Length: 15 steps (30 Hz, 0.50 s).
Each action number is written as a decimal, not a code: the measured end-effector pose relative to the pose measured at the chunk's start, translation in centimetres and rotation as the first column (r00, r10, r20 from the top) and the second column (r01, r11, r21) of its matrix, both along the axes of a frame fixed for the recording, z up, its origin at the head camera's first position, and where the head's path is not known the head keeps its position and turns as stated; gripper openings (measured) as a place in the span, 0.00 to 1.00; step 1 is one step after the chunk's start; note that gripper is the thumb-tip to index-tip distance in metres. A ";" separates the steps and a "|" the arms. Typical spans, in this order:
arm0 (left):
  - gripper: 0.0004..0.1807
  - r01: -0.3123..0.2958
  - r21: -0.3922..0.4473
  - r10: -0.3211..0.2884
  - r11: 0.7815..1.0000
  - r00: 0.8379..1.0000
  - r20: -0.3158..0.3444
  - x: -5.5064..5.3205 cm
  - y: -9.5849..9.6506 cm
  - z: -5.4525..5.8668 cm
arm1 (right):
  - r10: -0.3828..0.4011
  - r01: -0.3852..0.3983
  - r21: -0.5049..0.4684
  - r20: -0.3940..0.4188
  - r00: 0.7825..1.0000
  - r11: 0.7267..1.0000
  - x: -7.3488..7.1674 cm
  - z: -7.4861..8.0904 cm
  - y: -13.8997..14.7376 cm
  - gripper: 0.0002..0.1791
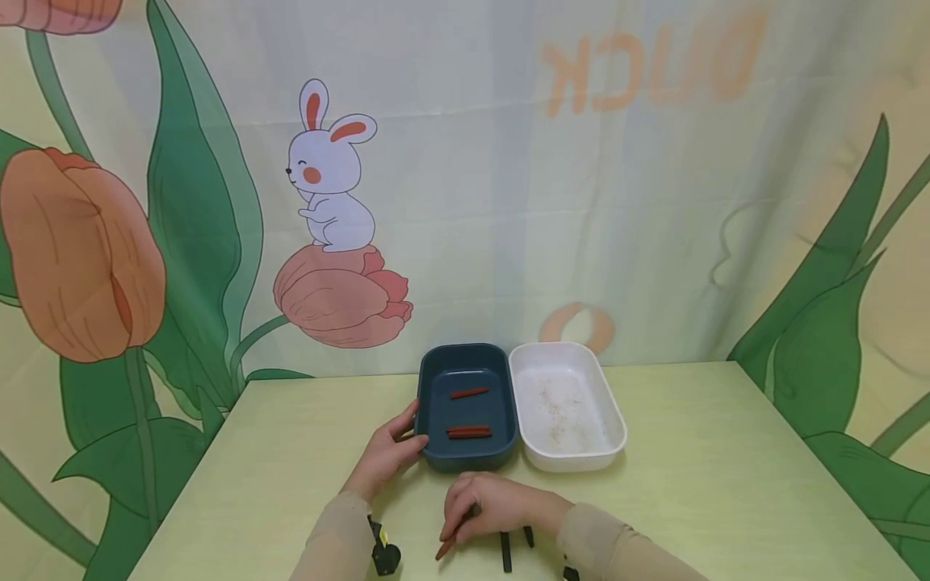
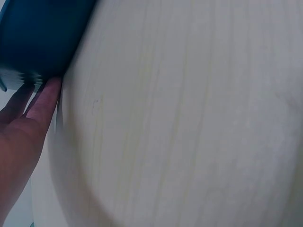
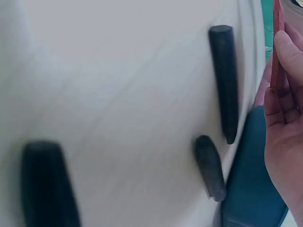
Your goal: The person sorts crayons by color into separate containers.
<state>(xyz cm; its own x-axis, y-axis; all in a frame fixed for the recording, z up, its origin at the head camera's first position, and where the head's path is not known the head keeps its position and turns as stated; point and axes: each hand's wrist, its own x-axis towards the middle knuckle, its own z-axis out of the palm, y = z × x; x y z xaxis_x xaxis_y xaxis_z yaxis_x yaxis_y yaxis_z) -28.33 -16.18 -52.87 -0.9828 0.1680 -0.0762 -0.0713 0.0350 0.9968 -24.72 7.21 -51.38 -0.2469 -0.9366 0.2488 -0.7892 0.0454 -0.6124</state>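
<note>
My left hand (image 1: 388, 453) holds the left side of a dark blue tray (image 1: 468, 463), its thumb at the rim near the front corner. In the left wrist view its fingers (image 2: 49, 94) reach the tray's lower edge. Several brownish-red sticks (image 1: 469, 393) lie inside that tray. In front of it, my right hand (image 1: 488, 502) pinches another brownish-red stick (image 1: 445, 549) between thumb and fingers, one end pointing down toward the table; the right wrist view shows it along the thumb. Several black, tapered sticks (image 3: 225, 80) lie on the table close to this hand.
A white tray (image 1: 574, 461) with brownish specks on its floor stands right against the blue one. Both sit near the back of the pale yellow table (image 1: 697, 484). Behind hangs a printed curtain (image 1: 465, 202) with a rabbit and tulips.
</note>
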 end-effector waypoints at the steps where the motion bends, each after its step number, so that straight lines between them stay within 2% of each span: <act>1: 0.38 -0.001 0.000 0.001 1.000 1.000 0.004 0.0 0.0 0.0 | -0.002 0.002 -0.013 -0.007 1.000 1.000 0.0 0.1 0.0 0.09; 8: 0.38 -0.006 -0.022 0.006 1.000 1.000 -0.008 0.1 -0.1 0.0 | -0.039 0.039 -0.050 0.000 0.999 0.998 -0.2 1.3 0.3 0.09; 15: 0.37 0.007 -0.008 -0.007 1.000 1.000 -0.029 0.3 0.0 0.3 | -0.097 0.098 -0.100 0.008 0.995 0.990 -0.5 2.8 0.7 0.09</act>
